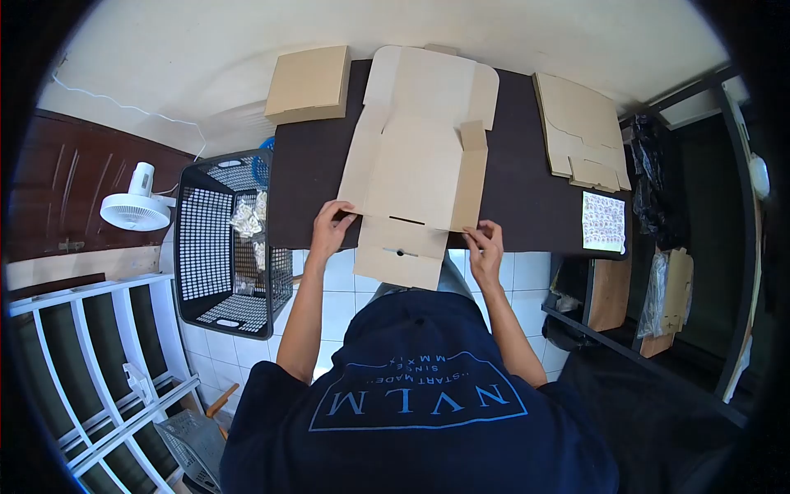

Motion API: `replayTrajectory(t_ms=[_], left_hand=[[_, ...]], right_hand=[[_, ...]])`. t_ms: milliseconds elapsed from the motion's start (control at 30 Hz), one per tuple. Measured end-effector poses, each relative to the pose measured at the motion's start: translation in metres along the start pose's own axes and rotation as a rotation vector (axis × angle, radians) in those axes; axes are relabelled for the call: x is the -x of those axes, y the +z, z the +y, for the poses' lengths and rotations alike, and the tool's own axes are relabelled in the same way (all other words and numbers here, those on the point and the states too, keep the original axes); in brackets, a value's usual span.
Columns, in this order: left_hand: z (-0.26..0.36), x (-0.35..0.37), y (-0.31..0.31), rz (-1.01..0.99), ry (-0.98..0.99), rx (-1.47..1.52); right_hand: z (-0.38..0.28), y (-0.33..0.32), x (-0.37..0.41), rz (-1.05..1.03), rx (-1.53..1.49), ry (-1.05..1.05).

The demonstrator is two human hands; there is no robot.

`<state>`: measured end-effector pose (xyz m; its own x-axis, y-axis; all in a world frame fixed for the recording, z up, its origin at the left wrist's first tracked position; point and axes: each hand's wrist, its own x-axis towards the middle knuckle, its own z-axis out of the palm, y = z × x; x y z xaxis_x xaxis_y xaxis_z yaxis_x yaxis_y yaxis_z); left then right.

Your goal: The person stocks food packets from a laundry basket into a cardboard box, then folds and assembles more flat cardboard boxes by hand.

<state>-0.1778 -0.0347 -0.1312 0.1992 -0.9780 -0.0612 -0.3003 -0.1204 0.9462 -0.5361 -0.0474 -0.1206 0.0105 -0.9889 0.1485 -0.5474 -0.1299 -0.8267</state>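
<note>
A partly unfolded cardboard box (411,165) lies on the dark table in front of me, its long lid panel stretching toward the wall. Its right side panel (471,177) is folded upward, and the near flap (401,251) hangs past the table's front edge toward my body. My left hand (331,230) pinches the box's near left corner between thumb and fingers. At the near right corner, by the foot of the raised panel, my right hand (485,249) has its fingertips closed on the cardboard.
A closed cardboard box (308,84) stands at the table's back left. On the right lie flat cardboard blanks (580,123) and a printed sheet (603,221). Left of the table are a dark plastic basket (206,247) holding small packets and a white fan (137,210). A rack (642,354) stands right.
</note>
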Motion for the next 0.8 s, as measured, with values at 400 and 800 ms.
replayTrajectory(t_ms=[400, 800], left_hand=[[0.023, 0.003, 0.041, -0.052, 0.138, -0.184], [0.052, 0.014, 0.050, -0.219, -0.250, -0.443]], right_hand=[[-0.064, 0.025, -0.043, -0.350, 0.552, -0.503], [-0.075, 0.034, -0.059, -0.617, 0.583, -0.505]])
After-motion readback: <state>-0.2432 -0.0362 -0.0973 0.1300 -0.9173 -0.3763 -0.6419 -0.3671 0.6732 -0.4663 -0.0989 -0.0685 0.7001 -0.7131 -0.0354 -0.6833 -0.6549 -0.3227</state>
